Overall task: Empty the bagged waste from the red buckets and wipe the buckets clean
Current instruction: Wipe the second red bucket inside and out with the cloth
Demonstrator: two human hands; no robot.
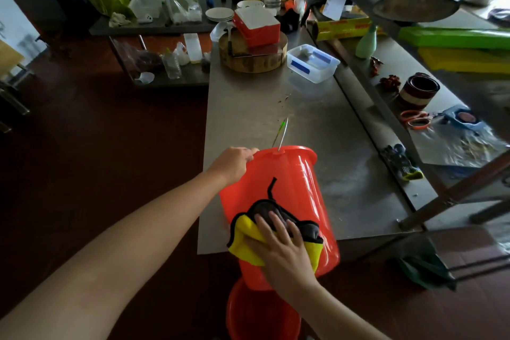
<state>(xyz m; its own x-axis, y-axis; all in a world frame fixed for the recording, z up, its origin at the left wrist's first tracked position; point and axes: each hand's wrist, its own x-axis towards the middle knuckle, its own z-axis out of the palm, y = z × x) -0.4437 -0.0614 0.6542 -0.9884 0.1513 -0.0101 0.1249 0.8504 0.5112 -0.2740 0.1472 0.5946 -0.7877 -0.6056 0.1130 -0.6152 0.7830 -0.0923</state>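
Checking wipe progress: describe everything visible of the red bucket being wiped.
The red bucket is glossy orange-red plastic, lying tipped across the steel table edge, lipped mouth facing away, base toward the person. A thin wire handle sticks up from the rim. The left hand grips the rim; the right hand presses a yellow-and-grey cloth on its outer wall.
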